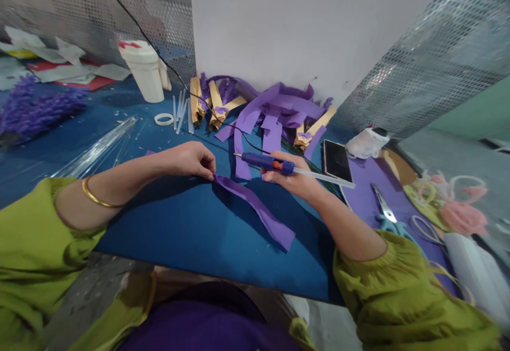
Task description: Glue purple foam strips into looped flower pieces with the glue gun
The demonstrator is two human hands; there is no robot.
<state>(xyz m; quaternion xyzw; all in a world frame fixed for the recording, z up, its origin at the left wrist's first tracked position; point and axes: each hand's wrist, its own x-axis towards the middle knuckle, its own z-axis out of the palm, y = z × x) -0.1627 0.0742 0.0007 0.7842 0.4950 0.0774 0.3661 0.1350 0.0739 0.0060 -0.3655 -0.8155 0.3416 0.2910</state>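
My left hand pinches one end of a purple strip, perhaps paper or ribbon. The strip trails to the right, its far end lying low over the blue table. In my right hand is a blue hot glue gun, fingers wrapped round its body. Its nozzle points left, towards my left hand but apart from it. A translucent glue stick sticks out of the back of the gun. Behind my hands lies a heap of purple strips.
Kraft-wrapped purple flower bunches stand at the back, beside loose glue sticks and a white cup. A black cord hangs across the view. At right lie a phone and scissors; purple flowers lie left.
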